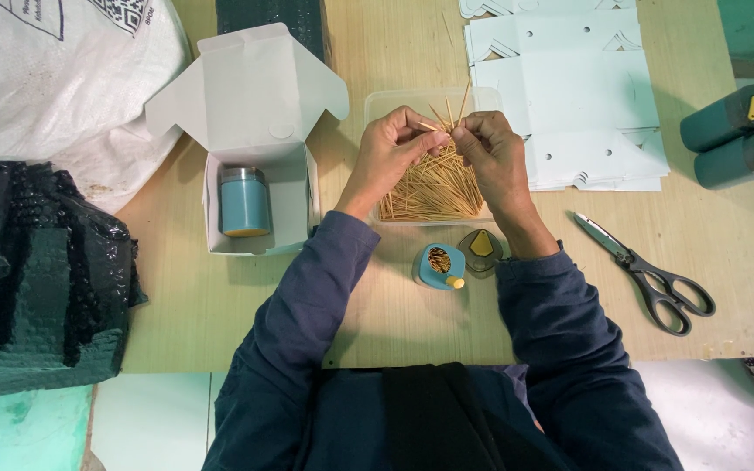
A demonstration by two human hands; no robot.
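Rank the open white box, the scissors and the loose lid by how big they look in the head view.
1. open white box
2. scissors
3. loose lid

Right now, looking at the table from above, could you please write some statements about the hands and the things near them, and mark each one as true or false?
1. Both hands hold thin wooden sticks over a clear tray. True.
2. The scissors lie beside the left hand. False: they lie on the table on the side of the right hand.
3. A blue canister lies inside the open white box. True.
4. The small blue container near the person is closed. False: it is open, with sticks inside, and its lid lies beside it.
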